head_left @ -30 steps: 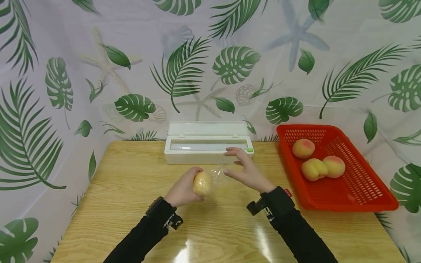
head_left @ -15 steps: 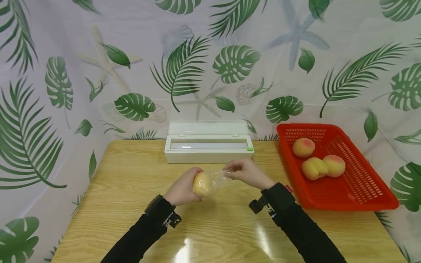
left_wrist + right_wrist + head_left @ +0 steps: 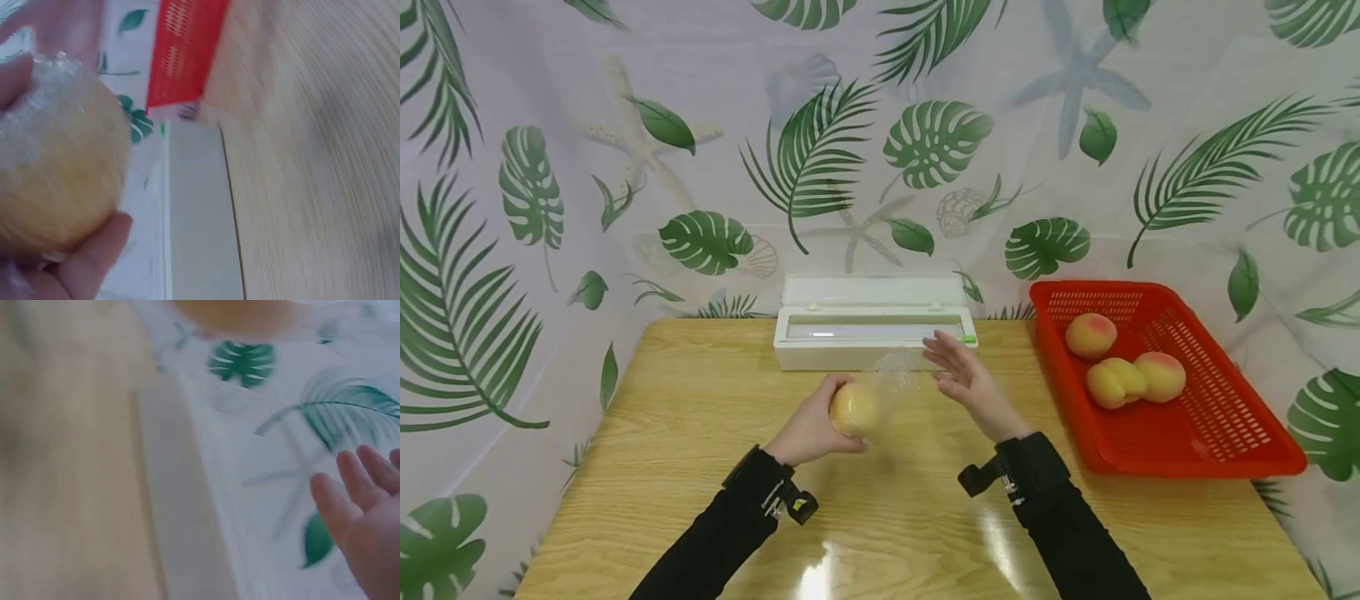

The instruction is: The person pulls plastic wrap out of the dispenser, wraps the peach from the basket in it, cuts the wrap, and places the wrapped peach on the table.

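Observation:
My left hand [image 3: 811, 427] grips a yellow peach [image 3: 854, 409], its fingers and thumb curled round the fruit above the table. Clear plastic wrap [image 3: 39, 100] covers the peach in the left wrist view, creased and shiny. A loose end of the film [image 3: 897, 368] sticks out to the right of the fruit, towards the other hand. My right hand [image 3: 973, 387] is held apart from the peach, fingers spread and extended, holding nothing. In the right wrist view that hand [image 3: 369, 512] shows its extended fingers, and the peach [image 3: 240, 315] is a blur at the top.
A white cling-film dispenser [image 3: 874, 357] with its lid raised stands at the table's back edge. To the right, a red plastic basket [image 3: 1198, 462] holds several peaches [image 3: 1091, 335]. A leaf-patterned cloth [image 3: 700, 125] hangs behind the wooden table [image 3: 692, 400].
My right hand pinched the loose film half a second ago and now has let go, its fingers spread. The left hand has shifted slightly left with the peach.

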Available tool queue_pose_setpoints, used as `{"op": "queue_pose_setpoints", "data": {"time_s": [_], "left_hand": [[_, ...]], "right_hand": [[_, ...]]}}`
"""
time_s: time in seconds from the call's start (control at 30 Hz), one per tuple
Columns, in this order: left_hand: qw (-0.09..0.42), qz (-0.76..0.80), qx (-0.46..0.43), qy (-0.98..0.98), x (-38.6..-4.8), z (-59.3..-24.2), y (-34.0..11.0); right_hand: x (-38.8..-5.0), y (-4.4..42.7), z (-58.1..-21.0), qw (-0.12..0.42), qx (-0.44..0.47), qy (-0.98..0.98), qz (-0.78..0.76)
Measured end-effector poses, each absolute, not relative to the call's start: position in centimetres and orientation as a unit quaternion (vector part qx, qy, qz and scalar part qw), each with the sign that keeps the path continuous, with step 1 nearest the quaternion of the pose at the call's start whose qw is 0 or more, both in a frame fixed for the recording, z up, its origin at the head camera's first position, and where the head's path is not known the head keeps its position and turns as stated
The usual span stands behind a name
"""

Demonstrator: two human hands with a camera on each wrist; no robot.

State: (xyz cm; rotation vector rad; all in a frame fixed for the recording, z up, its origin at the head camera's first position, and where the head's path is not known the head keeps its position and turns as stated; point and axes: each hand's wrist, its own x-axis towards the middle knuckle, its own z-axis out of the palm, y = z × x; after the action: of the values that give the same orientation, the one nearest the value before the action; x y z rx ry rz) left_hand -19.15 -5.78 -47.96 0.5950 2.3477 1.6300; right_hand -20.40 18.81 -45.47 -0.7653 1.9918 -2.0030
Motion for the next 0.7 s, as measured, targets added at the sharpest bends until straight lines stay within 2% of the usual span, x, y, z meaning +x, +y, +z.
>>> {"op": "queue_pose_setpoints", "data": {"time_s": [0.13, 0.2, 0.47, 0.7], "left_hand": [[0.175, 0.625, 0.217, 0.729, -18.7, -46.9, -5.0], [0.198, 0.637, 0.232, 0.708, -18.6, -46.4, -4.6], [0.246, 0.664, 0.229, 0.668, -18.2, -46.1, -4.3], [0.213, 0.643, 0.210, 0.705, -18.2, -46.6, -4.0]], "right_hand": [[-20.1, 17.2, -47.3, 0.197, -0.303, 0.648, -0.670], [-20.1, 16.2, -47.6, 0.212, -0.332, 0.641, -0.658], [-19.6, 14.5, -46.3, 0.175, -0.390, 0.654, -0.624], [-18.0, 13.5, -43.9, 0.145, -0.355, 0.723, -0.575]]}}
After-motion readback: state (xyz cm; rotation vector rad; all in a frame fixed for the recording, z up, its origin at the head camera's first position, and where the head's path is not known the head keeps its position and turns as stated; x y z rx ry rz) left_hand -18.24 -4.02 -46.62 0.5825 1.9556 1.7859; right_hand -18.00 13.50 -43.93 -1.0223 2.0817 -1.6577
